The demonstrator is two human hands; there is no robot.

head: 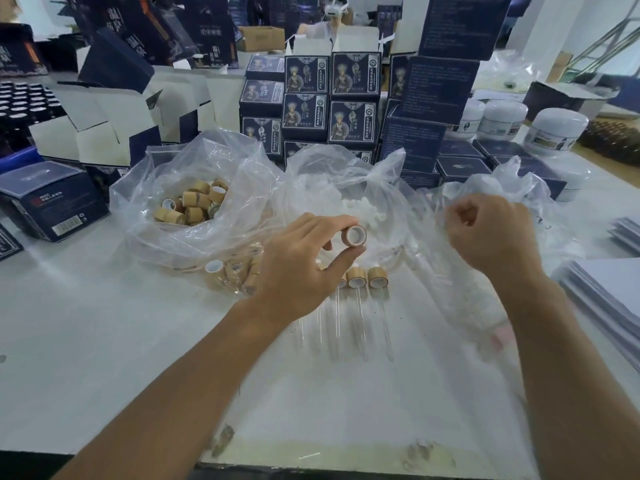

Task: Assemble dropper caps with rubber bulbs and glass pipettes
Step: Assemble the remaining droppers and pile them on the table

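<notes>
- Left hand [294,268] pinches a cap [354,235]; a loose pinch could drop it onto the finished droppers [360,282].
- Right hand [491,230], curled in the bag [519,209]; contents unclear; it may snag.

This is a packing workshop. Dark blue boxes [353,74] stand in big stacks on the white table [104,323], beside bags of caps [194,206] and white jars [554,129].
</notes>
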